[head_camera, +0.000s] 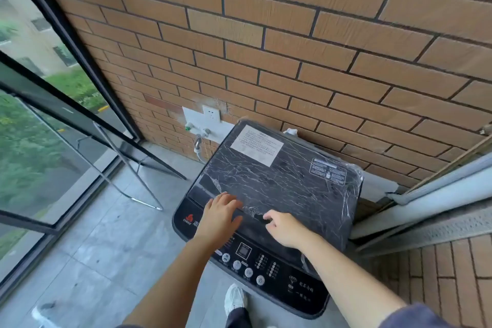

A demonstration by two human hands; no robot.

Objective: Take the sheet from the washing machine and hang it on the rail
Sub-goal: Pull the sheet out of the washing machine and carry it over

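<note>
Sheet is unseen (presumably inside the washer (282, 271), under its shut lid (287, 178)). Both hands meet the lid's front edge, which runs crosswise: left hand (219, 214) flat, fingers (225, 197) straight; right hand (283, 226) fingers (271, 213) curled, apparently hooking the lip. Rail (125, 158) stands left of the lid.

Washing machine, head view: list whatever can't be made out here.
All in the head view.
- Sheet: not seen; the closed lid of the washing machine covers the drum.
- Right hand: whether it holds the lid's front edge is hidden by its own knuckles.
- White label: print too small to read.
</note>
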